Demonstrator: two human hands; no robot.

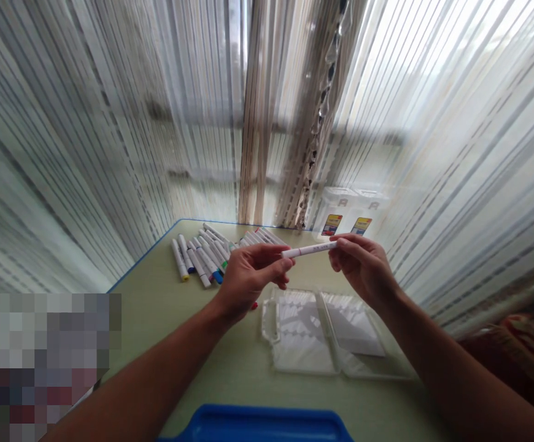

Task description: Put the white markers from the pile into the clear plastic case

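Both hands hold one white marker (308,249) level above the table. My left hand (251,276) pinches its left end between thumb and fingers, and something red shows under that palm. My right hand (361,267) grips the marker's right end with curled fingers. Below the hands lies an open clear plastic case (326,334), its two halves spread flat. A row of several white markers (207,255) with coloured caps lies on the pale green table (166,307) to the far left.
Sheer striped curtains (110,123) hang close behind and beside the table. Two white boxes with yellow and red labels (350,218) stand at the back right. A blue plastic edge (258,423) shows at the near side. A blurred patch covers the lower left.
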